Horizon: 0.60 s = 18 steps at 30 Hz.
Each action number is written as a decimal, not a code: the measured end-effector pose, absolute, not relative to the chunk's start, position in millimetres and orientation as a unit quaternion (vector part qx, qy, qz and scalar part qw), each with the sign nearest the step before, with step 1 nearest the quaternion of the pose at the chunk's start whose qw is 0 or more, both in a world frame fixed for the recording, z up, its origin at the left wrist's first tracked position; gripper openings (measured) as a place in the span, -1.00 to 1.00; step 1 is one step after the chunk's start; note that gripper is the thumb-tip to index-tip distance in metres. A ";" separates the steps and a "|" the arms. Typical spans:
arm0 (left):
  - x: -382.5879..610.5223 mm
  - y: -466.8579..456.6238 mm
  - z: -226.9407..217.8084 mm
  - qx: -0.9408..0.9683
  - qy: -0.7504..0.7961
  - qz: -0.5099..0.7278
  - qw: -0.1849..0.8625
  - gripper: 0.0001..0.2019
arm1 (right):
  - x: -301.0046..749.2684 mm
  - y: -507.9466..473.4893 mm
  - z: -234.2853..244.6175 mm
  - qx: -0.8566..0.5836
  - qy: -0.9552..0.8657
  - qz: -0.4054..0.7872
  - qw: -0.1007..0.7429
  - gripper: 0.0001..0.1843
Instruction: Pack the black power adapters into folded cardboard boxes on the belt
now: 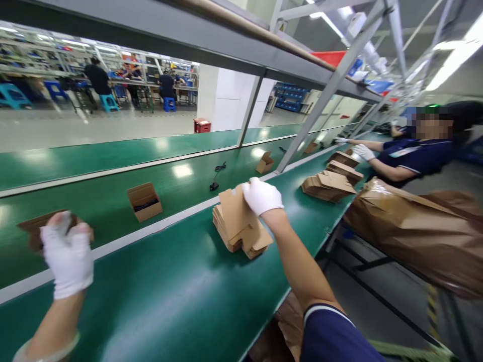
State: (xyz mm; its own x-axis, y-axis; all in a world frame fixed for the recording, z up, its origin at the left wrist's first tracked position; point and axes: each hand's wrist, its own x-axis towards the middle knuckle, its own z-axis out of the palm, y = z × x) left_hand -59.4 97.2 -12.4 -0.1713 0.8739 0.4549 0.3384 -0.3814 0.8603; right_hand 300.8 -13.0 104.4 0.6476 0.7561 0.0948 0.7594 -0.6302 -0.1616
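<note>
My right hand [262,196], in a white glove, grips the upper edge of a stack of flat brown cardboard blanks [236,226] lying on the near green conveyor belt [181,301]. My left hand [68,256], also gloved in white, is raised at the lower left with its fingers curled. It overlaps a brown cardboard box [45,229] on the far side of the white divider rail [124,239]. I cannot tell whether it holds that box. Part of the box is hidden behind my hand.
An open carton [145,202] with dark contents and a black cable [217,177] lie on the second belt. Further cardboard stacks [328,186] sit on the near belt. A gloved co-worker [411,158] works at the right, beside a large brown paper sack [415,231].
</note>
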 end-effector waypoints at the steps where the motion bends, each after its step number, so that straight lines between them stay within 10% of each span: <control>1: -32.5 75.1 -2.0 0.643 0.448 0.543 0.301 -0.43 | 284.3 -14.4 110.4 -0.901 -0.423 -0.020 0.096 -0.63; 6: 56.5 -17.7 19.4 0.749 0.278 0.324 0.507 0.02 | 221.4 -17.9 110.2 -0.819 -0.555 -0.016 0.147 -0.69; 13: 45.3 -3.0 19.6 0.648 0.366 0.303 0.596 -0.12 | 233.5 -27.6 73.0 -0.688 -0.602 0.109 0.389 -0.68; 18: 32.5 21.7 8.3 0.643 0.429 0.322 0.547 -0.25 | 225.4 -27.0 65.1 -0.655 -0.637 0.031 0.407 -0.67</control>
